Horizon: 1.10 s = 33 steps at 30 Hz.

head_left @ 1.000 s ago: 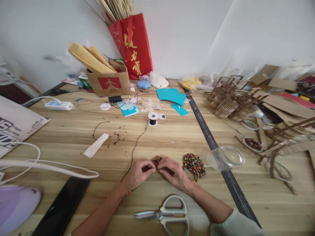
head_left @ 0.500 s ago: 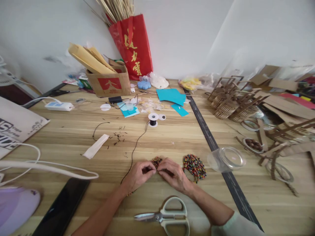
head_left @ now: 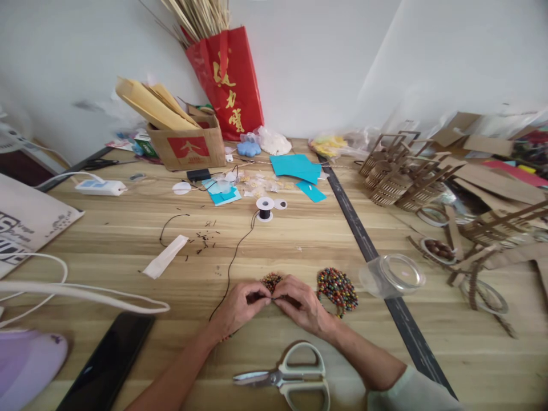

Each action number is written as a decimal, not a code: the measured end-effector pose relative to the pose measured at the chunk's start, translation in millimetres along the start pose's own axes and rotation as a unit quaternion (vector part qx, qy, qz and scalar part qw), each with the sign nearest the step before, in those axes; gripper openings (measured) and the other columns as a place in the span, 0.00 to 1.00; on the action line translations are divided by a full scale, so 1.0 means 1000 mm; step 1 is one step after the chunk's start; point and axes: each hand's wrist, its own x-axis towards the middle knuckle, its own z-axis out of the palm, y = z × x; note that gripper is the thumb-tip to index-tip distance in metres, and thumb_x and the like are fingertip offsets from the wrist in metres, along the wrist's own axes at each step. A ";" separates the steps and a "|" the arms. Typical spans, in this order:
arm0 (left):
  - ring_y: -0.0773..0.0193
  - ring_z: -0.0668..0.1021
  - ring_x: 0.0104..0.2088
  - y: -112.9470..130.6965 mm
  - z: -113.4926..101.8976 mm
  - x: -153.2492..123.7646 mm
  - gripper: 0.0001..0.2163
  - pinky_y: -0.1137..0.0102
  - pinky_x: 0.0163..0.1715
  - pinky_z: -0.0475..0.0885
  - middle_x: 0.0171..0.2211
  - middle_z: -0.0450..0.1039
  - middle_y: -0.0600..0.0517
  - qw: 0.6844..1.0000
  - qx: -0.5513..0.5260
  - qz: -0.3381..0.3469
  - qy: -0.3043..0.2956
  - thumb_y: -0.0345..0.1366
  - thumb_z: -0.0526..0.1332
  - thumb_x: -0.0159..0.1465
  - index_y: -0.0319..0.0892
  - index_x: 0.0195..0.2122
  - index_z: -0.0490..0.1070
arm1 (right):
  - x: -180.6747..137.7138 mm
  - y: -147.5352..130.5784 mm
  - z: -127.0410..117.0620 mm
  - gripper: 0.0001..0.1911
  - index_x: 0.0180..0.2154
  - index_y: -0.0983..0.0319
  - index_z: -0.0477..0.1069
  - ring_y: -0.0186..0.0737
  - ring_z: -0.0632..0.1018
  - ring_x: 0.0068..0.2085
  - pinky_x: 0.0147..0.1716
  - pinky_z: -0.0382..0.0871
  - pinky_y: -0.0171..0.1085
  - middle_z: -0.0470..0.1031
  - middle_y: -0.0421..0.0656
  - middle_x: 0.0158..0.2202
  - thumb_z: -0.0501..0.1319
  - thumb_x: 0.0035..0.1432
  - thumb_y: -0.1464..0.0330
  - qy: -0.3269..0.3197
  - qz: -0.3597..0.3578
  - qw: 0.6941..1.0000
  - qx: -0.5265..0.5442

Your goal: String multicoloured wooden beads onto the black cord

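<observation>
My left hand [head_left: 240, 306] and my right hand [head_left: 302, 305] meet above the table, thumbs and forefingers pinched. A short dark bit of black cord shows between the fingertips; its exact shape is too small to make out. Just behind the fingers lies a small cluster of multicoloured beads [head_left: 272, 280], partly hidden. A larger heap of beaded strands [head_left: 337, 290] rests beside my right hand. From a white spool [head_left: 265, 209], black cord [head_left: 231, 265] runs down to my left wrist, where a few beads also show. Scissors [head_left: 280, 377] lie spread in front of me.
A black phone [head_left: 107, 362] and white cables [head_left: 85, 288] are at left. On the right are a clear plastic tub [head_left: 400, 275] and woven baskets [head_left: 387, 180]. Black cord scraps [head_left: 205, 241] and a white paper strip [head_left: 166, 257] lie left of the spool.
The view has shifted very slightly. Both hands keep their pinch in nearly the same place, with only slight finger movement.
</observation>
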 end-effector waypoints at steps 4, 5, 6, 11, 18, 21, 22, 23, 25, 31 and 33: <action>0.62 0.76 0.32 -0.002 -0.001 0.001 0.06 0.71 0.37 0.68 0.30 0.79 0.50 1.000 0.005 0.013 -0.002 0.34 0.62 0.59 0.40 0.30 0.79 | 0.000 -0.001 -0.001 0.05 0.41 0.61 0.73 0.41 0.76 0.39 0.39 0.73 0.39 0.76 0.47 0.36 0.59 0.66 0.70 0.002 0.002 1.000 0.000; 0.62 0.76 0.32 -0.003 -0.001 0.001 0.06 0.71 0.37 0.68 0.30 0.80 0.50 1.000 0.002 0.014 -0.002 0.34 0.62 0.59 0.40 0.30 0.79 | 0.000 -0.001 0.000 0.05 0.41 0.61 0.73 0.41 0.76 0.39 0.39 0.74 0.40 0.76 0.47 0.36 0.58 0.66 0.70 0.002 0.002 1.000 -0.001; 0.62 0.76 0.32 -0.004 -0.001 0.001 0.06 0.71 0.36 0.68 0.30 0.80 0.51 1.000 -0.001 0.013 -0.001 0.34 0.62 0.59 0.40 0.30 0.79 | 0.000 -0.001 0.000 0.05 0.41 0.61 0.73 0.41 0.76 0.39 0.39 0.74 0.40 0.77 0.47 0.36 0.58 0.66 0.70 0.002 0.000 1.000 -0.001; 0.63 0.75 0.30 -0.004 0.000 0.001 0.05 0.72 0.32 0.68 0.27 0.79 0.52 1.000 -0.020 -0.008 0.007 0.34 0.63 0.57 0.40 0.28 0.78 | 0.000 -0.001 0.000 0.05 0.41 0.62 0.72 0.41 0.77 0.37 0.37 0.74 0.39 0.76 0.47 0.35 0.58 0.67 0.68 0.002 -0.003 1.000 -0.008; 0.65 0.73 0.27 -0.001 0.002 0.001 0.04 0.73 0.29 0.65 0.24 0.76 0.53 0.999 -0.034 -0.017 0.004 0.33 0.64 0.55 0.39 0.26 0.76 | -0.001 0.000 -0.001 0.07 0.39 0.62 0.72 0.41 0.77 0.36 0.36 0.73 0.38 0.77 0.47 0.33 0.58 0.67 0.65 -0.006 0.005 1.000 0.000; 0.65 0.73 0.28 -0.002 0.002 0.001 0.04 0.73 0.30 0.65 0.25 0.76 0.53 0.999 -0.034 -0.018 -0.003 0.32 0.63 0.55 0.39 0.26 0.76 | -0.002 0.002 0.000 0.09 0.37 0.62 0.73 0.39 0.77 0.34 0.34 0.73 0.37 0.77 0.46 0.31 0.59 0.67 0.64 -0.011 0.009 1.000 -0.002; 0.65 0.73 0.28 -0.003 0.002 0.001 0.04 0.73 0.31 0.65 0.25 0.76 0.53 0.999 -0.034 -0.017 -0.006 0.32 0.63 0.56 0.39 0.26 0.76 | -0.003 0.002 0.001 0.09 0.36 0.62 0.73 0.39 0.76 0.34 0.34 0.72 0.37 0.77 0.46 0.31 0.59 0.67 0.64 -0.009 0.008 1.000 -0.002; 0.65 0.74 0.28 -0.003 0.001 0.001 0.04 0.73 0.31 0.66 0.25 0.76 0.53 0.999 -0.034 -0.015 -0.008 0.33 0.63 0.56 0.39 0.26 0.76 | -0.003 0.002 0.001 0.09 0.36 0.63 0.73 0.39 0.76 0.33 0.33 0.72 0.36 0.77 0.46 0.30 0.59 0.66 0.64 -0.005 0.007 1.000 -0.001; 0.65 0.73 0.28 -0.005 0.001 0.001 0.05 0.73 0.31 0.65 0.25 0.76 0.53 0.999 -0.037 -0.013 -0.014 0.33 0.63 0.57 0.39 0.27 0.76 | -0.004 0.003 0.002 0.09 0.35 0.63 0.73 0.39 0.76 0.32 0.32 0.72 0.36 0.76 0.45 0.30 0.60 0.66 0.65 0.002 0.000 1.000 -0.002; 0.64 0.74 0.31 -0.007 -0.001 0.001 0.08 0.73 0.33 0.66 0.28 0.75 0.52 0.999 -0.047 -0.014 -0.015 0.37 0.61 0.61 0.39 0.29 0.75 | -0.005 0.001 0.000 0.06 0.39 0.62 0.72 0.40 0.76 0.35 0.36 0.72 0.38 0.77 0.46 0.32 0.57 0.68 0.68 -0.008 -0.014 1.000 -0.013; 0.64 0.74 0.32 -0.008 -0.001 0.001 0.09 0.72 0.34 0.67 0.29 0.75 0.52 0.998 -0.057 -0.013 -0.012 0.38 0.60 0.62 0.38 0.30 0.75 | -0.005 0.001 0.000 0.06 0.40 0.62 0.72 0.40 0.76 0.36 0.37 0.72 0.38 0.77 0.46 0.33 0.56 0.68 0.69 -0.010 -0.015 1.000 -0.021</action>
